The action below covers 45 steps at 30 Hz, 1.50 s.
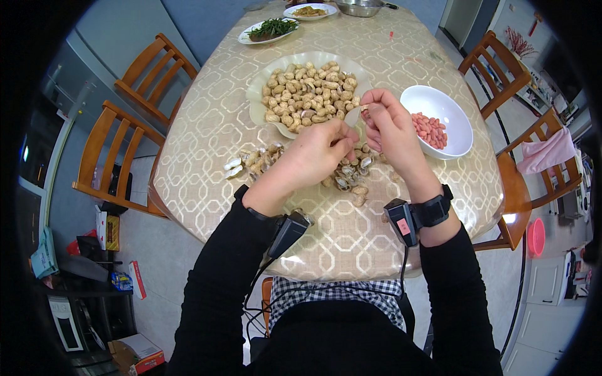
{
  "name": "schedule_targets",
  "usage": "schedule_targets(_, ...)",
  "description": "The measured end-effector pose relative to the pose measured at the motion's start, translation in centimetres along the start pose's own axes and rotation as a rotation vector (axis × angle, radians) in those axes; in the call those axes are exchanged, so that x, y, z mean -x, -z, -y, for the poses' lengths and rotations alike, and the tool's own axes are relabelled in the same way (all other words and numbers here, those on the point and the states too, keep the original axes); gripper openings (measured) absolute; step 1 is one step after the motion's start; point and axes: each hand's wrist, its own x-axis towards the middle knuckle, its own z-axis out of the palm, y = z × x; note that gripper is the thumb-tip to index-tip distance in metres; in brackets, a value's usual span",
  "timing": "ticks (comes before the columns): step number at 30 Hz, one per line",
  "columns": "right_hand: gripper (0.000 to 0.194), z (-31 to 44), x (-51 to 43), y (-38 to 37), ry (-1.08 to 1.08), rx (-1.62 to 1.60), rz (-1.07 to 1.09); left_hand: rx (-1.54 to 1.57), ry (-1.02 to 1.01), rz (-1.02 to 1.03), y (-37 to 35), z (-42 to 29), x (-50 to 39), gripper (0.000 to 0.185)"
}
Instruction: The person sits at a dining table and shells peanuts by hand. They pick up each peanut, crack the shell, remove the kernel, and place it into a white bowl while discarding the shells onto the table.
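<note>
My right hand pinches a small tan piece of peanut between thumb and fingertips, just left of the white bowl. Shelled pink peanuts lie in that bowl. My left hand is curled above a heap of empty peanut shells; whether its fingers hold anything is hidden. Beyond both hands stands a pale scalloped dish full of unshelled peanuts. More shells are strewn left of my left hand, partly behind the forearm.
At the table's far end are a plate of green vegetables, a plate of shredded food and a metal pan. Wooden chairs line both sides. Cables run from the wrist devices across my lap.
</note>
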Motion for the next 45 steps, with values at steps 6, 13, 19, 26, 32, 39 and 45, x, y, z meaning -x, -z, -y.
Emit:
schedule_targets(6, 0.017, 0.1, 0.3, 0.0, 0.214, 0.327, 0.092, 0.633, 0.228, 0.084, 0.1, -0.7, 0.2, 0.023)
schedule_targets(13, 0.018, -0.2, 0.0, 0.4, 0.283, 0.343, 0.096, 0.755, 0.088, -0.022, -0.1, -0.2, 0.0, 0.016)
schedule_targets(19, 0.021, -0.9, -0.3, 0.7, 0.258, 0.329, 0.085, 0.588, 0.023, -0.083, 0.2, 0.5, -0.4, 0.017)
schedule_targets(26, 0.022, -0.8, -0.2, 0.8, 0.213, 0.339, 0.08, 0.506, -0.036, -0.151, 0.0, 0.4, -0.4, 0.019)
schedule_targets(32, 0.019, 0.1, 0.1, 0.3, 0.453, 0.599, 0.023, 0.517, -0.021, -0.09, 0.0, 0.4, -0.3, 0.021)
schedule_targets(39, 0.016, -0.8, 0.0, -0.5, 0.413, 0.361, 0.011, 0.721, 0.032, 0.022, -0.1, 0.2, -0.2, 0.031)
schedule_targets(45, 0.016, -1.6, -0.4, -0.7, 0.352, 0.139, 0.054, 0.76, -0.01, 0.0, -0.2, -0.1, 0.1, 0.035)
